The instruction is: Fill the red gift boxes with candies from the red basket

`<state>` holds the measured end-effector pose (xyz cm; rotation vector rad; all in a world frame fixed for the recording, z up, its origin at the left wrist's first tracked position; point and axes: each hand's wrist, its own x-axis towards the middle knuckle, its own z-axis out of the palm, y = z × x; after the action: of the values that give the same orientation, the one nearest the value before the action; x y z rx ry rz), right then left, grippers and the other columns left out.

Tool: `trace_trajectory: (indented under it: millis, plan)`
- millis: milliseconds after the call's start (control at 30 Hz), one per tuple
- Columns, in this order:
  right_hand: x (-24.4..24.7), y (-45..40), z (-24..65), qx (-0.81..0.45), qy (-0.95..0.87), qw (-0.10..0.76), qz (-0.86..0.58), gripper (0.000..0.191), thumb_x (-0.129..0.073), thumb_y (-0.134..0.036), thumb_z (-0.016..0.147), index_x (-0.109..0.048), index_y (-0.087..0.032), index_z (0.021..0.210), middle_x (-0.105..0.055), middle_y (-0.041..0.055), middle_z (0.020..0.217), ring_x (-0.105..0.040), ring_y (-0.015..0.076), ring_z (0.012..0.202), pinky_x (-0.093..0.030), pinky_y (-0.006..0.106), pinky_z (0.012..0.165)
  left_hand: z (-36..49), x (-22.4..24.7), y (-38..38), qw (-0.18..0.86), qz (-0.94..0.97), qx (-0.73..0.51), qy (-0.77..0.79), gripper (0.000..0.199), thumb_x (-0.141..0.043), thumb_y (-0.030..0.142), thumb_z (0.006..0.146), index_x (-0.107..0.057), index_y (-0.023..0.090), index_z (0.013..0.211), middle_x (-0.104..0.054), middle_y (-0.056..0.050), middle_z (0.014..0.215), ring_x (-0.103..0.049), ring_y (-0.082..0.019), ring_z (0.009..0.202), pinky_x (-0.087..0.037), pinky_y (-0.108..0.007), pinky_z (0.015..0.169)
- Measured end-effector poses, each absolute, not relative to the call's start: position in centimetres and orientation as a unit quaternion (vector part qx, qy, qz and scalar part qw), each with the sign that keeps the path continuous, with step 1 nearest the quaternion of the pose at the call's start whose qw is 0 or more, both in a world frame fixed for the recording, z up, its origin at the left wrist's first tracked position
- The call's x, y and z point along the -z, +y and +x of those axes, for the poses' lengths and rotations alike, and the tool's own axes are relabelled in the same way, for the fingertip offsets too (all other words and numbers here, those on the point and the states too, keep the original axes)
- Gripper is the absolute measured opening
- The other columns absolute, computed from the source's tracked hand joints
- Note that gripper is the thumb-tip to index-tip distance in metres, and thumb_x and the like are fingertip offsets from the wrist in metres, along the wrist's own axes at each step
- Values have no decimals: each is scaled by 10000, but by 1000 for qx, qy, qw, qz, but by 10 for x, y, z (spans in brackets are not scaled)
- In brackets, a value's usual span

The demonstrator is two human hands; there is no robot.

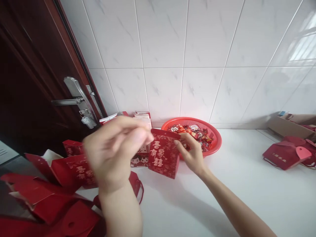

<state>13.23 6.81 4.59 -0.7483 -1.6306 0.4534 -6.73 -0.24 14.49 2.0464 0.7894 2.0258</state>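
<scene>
My right hand (192,152) grips the upper right edge of a red gift box (161,158) with pale lettering, held up over the white counter. My left hand (115,149) is raised to the left of that box, nearer the camera and blurred. Its fingers are curled and closed against the thumb; what they hold, if anything, is hidden. Behind the box and right hand stands an orange-red plastic basket (218,144) with many wrapped candies (194,131) in it. A box with cartoon figures (140,160) shows partly between my left hand and the held box.
Several red gift boxes (46,197) crowd the left side, some with raised flaps. At the right are closed red boxes with cords (282,154) beside an open cardboard box (280,126). A tiled wall (163,89) backs the counter; a dark door (29,65) stands at left.
</scene>
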Motion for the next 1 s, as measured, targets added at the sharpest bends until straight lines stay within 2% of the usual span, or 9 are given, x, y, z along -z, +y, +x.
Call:
trace_trajectory:
  millis: [100,200,267,367,567,700,800,900,1000]
  plan:
    - [-37,58,161,-87,-701,619,-343,60,-559,-205,956,-616,-221,962,-669,25,830,-621,160,698,-530,284,626,-36,-146,24,145,750,-524,376,205,-601,388,932,-721,226,898,-709,-5,800,-646,-159,737,-521,-278,669]
    - [-13,44,177,61,-729,604,-315,190,-550,-107,935,-630,-231,1056,-691,102,1051,-693,216,897,-586,348,738,-21,-138,44,167,800,-335,468,400,-459,506,973,-715,217,868,-692,-4,786,-642,-183,754,-495,-292,689]
    - [6,36,181,125,-757,573,-289,269,-556,-71,912,-625,-243,1107,-671,128,1144,-700,218,878,-599,357,714,-18,-132,52,174,810,-247,502,458,-418,556,963,-709,222,845,-692,-18,831,-650,-211,822,-483,-301,712]
    - [27,29,183,136,-771,557,-279,339,-565,-45,888,-616,-246,1156,-640,146,1226,-679,196,793,-594,350,655,-16,-128,57,206,815,-147,521,375,-535,562,872,-704,228,869,-704,-43,973,-657,-249,938,-476,-300,725]
    - [32,25,190,74,-774,553,-299,344,-570,-136,907,-594,-232,1236,-523,178,1403,-665,279,1054,-576,463,858,-17,-126,59,227,818,-58,526,223,-632,417,755,-701,247,882,-700,-43,1056,-640,-273,1007,-460,-292,705]
    - [29,20,194,12,-783,544,-301,336,-454,-206,964,-545,-221,1287,-558,167,1344,-630,291,1135,-556,465,883,-21,-125,61,234,823,-42,515,343,-676,420,718,-735,291,1030,-683,-36,1180,-601,-273,1116,-469,-299,829]
    - [27,17,193,-27,-772,554,-310,229,-398,-234,992,-540,-224,1172,-611,149,1248,-636,280,1111,-548,452,856,-22,-125,61,238,826,-19,511,418,-701,469,700,-744,309,1084,-682,-35,1182,-588,-271,1125,-458,-299,863]
    - [23,17,191,-59,-754,566,-329,111,-418,-255,1001,-526,-232,994,-660,122,1105,-655,265,1025,-542,420,801,-21,-126,60,236,831,-19,503,407,-714,510,679,-767,300,1023,-700,-31,1110,-606,-254,1050,-455,-276,796]
    - [14,22,190,-123,-732,572,-350,130,-480,-270,995,-499,-231,873,-679,84,988,-655,211,865,-534,352,722,-17,-127,58,247,834,-12,494,308,-652,517,734,-774,262,857,-715,-20,873,-630,-205,811,-425,-262,643]
